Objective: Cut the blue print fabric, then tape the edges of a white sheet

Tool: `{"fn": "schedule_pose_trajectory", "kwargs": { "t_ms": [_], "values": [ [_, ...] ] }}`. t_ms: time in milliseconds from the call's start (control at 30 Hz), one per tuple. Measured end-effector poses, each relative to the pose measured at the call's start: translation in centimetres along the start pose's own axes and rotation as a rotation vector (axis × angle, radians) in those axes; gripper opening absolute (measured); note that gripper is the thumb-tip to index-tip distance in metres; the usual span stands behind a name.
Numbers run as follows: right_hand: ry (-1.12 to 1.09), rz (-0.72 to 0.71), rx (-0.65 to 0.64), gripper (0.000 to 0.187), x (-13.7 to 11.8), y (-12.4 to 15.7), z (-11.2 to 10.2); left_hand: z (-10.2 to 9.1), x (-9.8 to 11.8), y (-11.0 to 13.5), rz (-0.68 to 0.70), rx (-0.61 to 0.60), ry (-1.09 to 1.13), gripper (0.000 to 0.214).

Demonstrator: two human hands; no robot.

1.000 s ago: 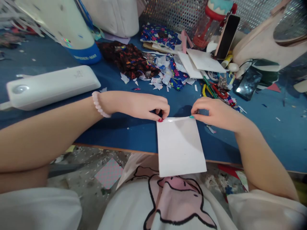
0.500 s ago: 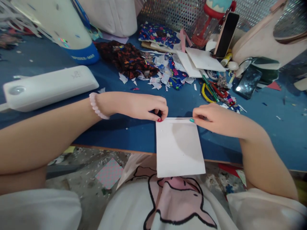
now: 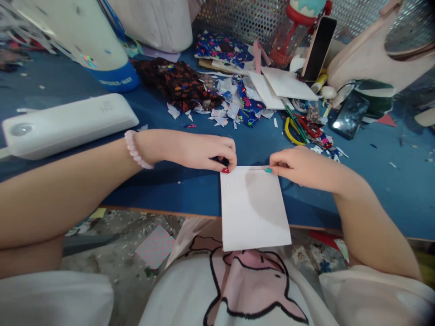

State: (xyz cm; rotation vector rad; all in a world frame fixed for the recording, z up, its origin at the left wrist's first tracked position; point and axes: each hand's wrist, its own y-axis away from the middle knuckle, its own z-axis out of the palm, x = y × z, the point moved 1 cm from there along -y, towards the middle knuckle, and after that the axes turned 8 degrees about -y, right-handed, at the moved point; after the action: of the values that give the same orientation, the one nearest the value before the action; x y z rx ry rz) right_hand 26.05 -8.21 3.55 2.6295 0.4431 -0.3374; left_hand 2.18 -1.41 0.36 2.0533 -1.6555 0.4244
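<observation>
Flat white rectangular sheet (image 3: 254,213), unpatterned, at near centre against a blue tabletop (image 3: 190,190) with an orange-brown edge. Left hand (image 3: 204,151): red thumbnail (image 3: 225,170), with a pale pink beaded bracelet (image 3: 136,151). Right hand (image 3: 302,167): teal-green thumbnail (image 3: 268,170). Far centre: crumpled dark brown-black cloth (image 3: 176,86) with a rust-orange print; beyond it to the right, folded navy-blue cloth (image 3: 222,47) with a multicoloured print. Far left: cream cylindrical container (image 3: 91,40), its blue base band (image 3: 115,79) lettered in white. Near centre: white fabric shirt (image 3: 180,290) with a pink cartoon animal (image 3: 254,290) outlined in black; to its left, square pink-and-grey checked piece (image 3: 156,246).
</observation>
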Motion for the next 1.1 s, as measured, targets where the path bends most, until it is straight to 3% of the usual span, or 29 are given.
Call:
{"fn": "schedule_pose_trajectory", "kwargs": {
  "t_ms": [167,1100],
  "values": [
    [-0.06,-0.021,-0.049,0.021,-0.25,-0.09,-0.45,0.1,-0.18,0.01,0.02,0.012,-0.018,0.024],
    [-0.059,0.026,-0.036,0.02,-0.53,-0.37,-0.58,0.05,-0.17,0.14,0.076,0.016,-0.034,0.025]
  ]
}}
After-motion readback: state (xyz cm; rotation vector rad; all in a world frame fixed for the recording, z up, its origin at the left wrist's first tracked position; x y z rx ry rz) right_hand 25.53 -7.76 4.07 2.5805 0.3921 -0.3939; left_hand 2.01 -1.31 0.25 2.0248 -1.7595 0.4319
